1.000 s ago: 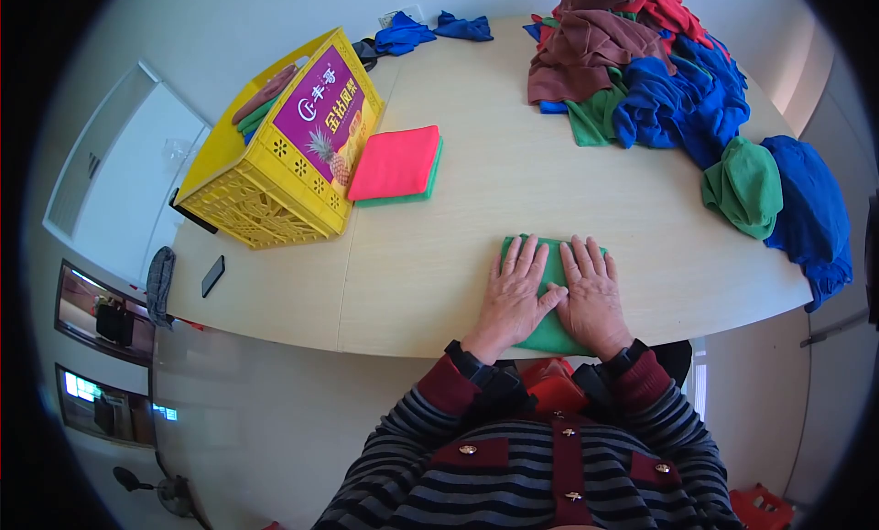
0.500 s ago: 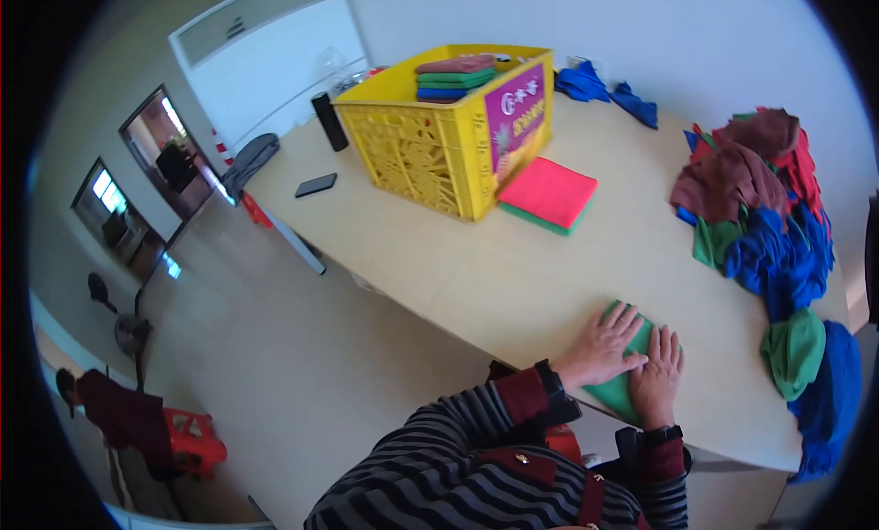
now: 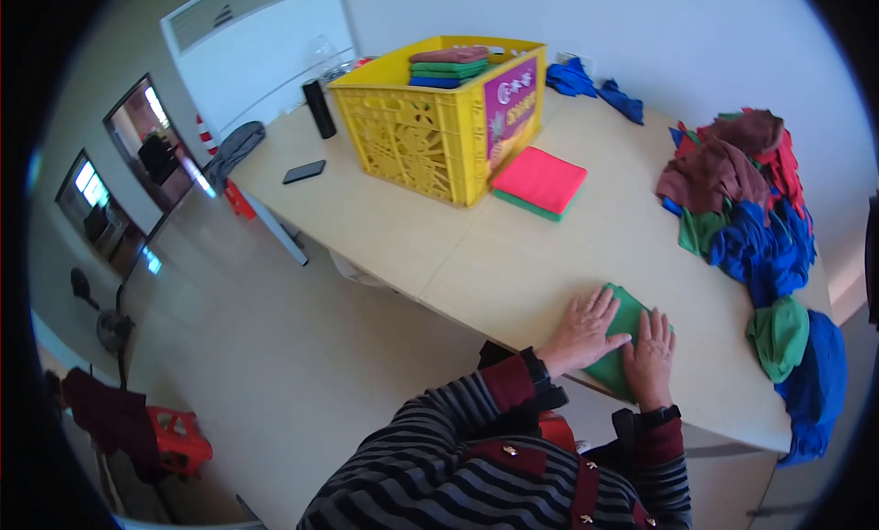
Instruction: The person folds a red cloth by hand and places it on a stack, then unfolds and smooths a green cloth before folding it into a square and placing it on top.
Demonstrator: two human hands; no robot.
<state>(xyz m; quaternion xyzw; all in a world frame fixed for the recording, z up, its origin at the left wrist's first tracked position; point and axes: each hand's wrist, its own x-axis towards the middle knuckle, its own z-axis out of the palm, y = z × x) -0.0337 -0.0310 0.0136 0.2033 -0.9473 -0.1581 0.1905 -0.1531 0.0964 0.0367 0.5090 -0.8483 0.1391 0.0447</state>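
Note:
A folded green cloth [image 3: 621, 318] lies flat at the table's front edge, partly covered by both hands. My left hand [image 3: 582, 332] rests on its left side, palm down with fingers spread. On the cloth's right side lies my right hand [image 3: 651, 358], also flat, fingers stretched out and its thumb close to the left thumb. Farther back, a folded red cloth [image 3: 545, 178] sits on a green one, beside a yellow crate [image 3: 412, 141]. Inside the crate, a stack of folded cloths [image 3: 450, 68] shows brown, green and blue layers.
Crumpled brown, red, blue and green cloths [image 3: 732, 187] are heaped on the table [image 3: 458, 255] at right, some hanging over its edge. A phone [image 3: 304, 172] and a black cylinder [image 3: 320, 109] stand left of the crate. A person [image 3: 105, 416] is near a red stool [image 3: 179, 440] at lower left.
The view has shifted slightly, so the table and its objects appear a little higher and farther left. Both hands remain flat on the green cloth.

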